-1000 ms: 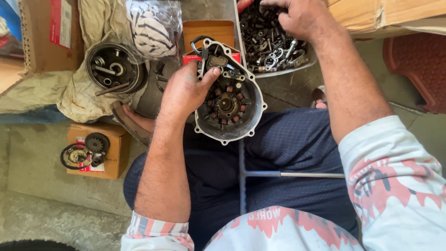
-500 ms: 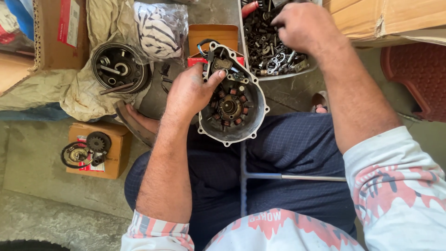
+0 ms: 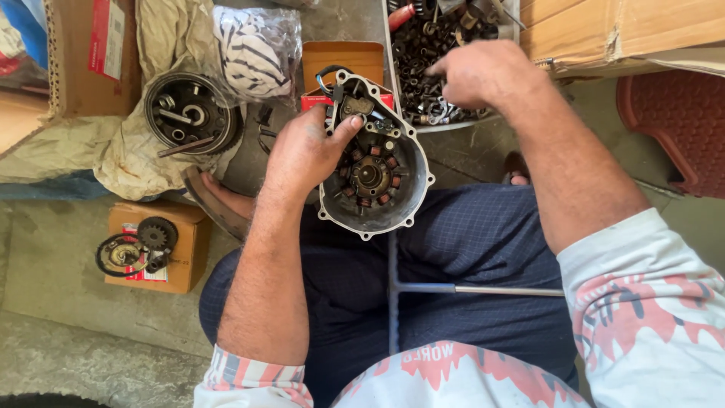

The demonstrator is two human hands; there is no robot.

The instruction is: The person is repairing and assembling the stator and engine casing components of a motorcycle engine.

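Resting on the person's lap, the stator cover (image 3: pixel 375 177) is steadied open-side up by the left hand (image 3: pixel 303 155), thumb pressed on its upper rim, while just beyond it the right hand (image 3: pixel 483 74), fingers curled together, picks through the tray of bolts (image 3: pixel 423 53).

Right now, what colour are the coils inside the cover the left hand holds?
Orange-red coils, ringed inside the silver cover; head view.
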